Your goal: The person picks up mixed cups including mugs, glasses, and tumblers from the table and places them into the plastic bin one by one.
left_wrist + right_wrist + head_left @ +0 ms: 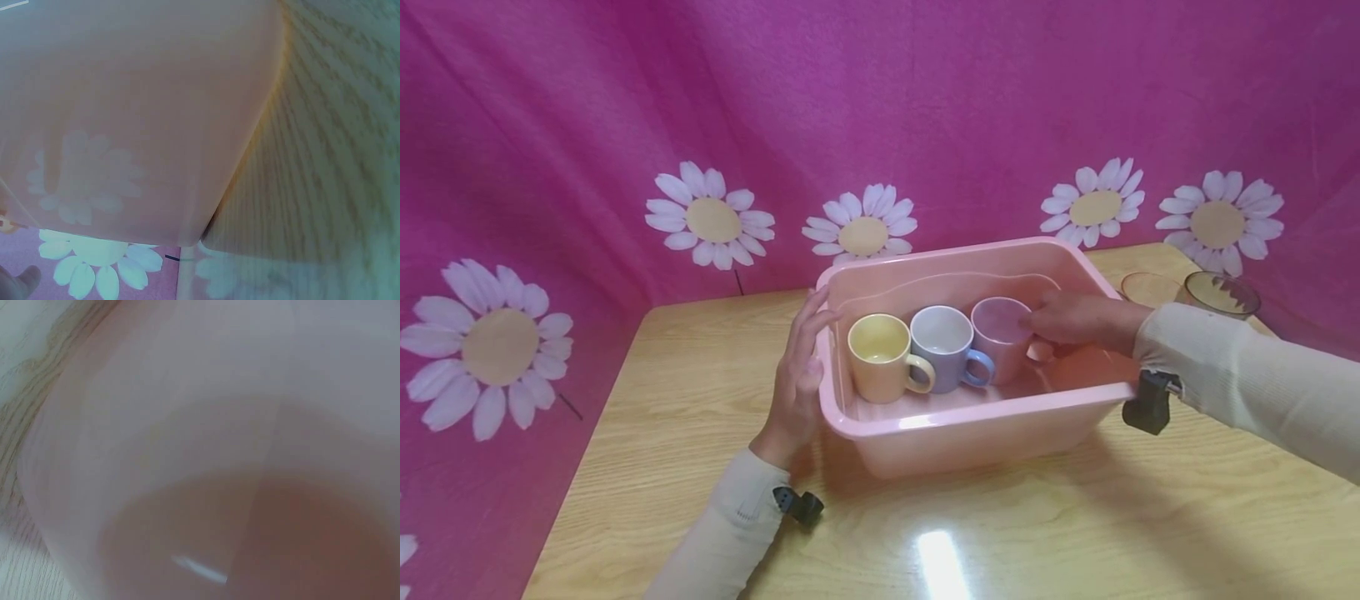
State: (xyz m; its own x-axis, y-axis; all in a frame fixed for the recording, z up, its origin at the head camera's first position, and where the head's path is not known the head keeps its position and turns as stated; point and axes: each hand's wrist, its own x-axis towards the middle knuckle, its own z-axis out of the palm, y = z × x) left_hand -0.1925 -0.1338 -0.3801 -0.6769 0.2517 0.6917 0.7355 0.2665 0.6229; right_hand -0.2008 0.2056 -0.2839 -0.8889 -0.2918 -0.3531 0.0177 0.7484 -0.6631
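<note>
Inside the pink plastic basin [970, 446], a yellow mug [880, 367], a blue mug [938, 354] and a pink mug [1000, 342] stand upright in a row. My right hand [1078, 321] reaches in over the right side and pinches the pink mug by its right edge, with the handle just below the fingers. At the basin's left end, my left hand [793, 383] rests against the outside, its relaxed fingers reaching the rim. Filling much of the left wrist view is the basin's outer wall [137, 112], with a fingertip [25, 281] at the corner.
Two see-through glass vessels, one orange [1150, 287] and one amber brown [1221, 296], stand right of the basin, partly behind the right forearm. A pink cloth [880, 100] with daisies hangs behind the wooden table [715, 358]. An orange patch [1086, 367] shows in the basin's right end.
</note>
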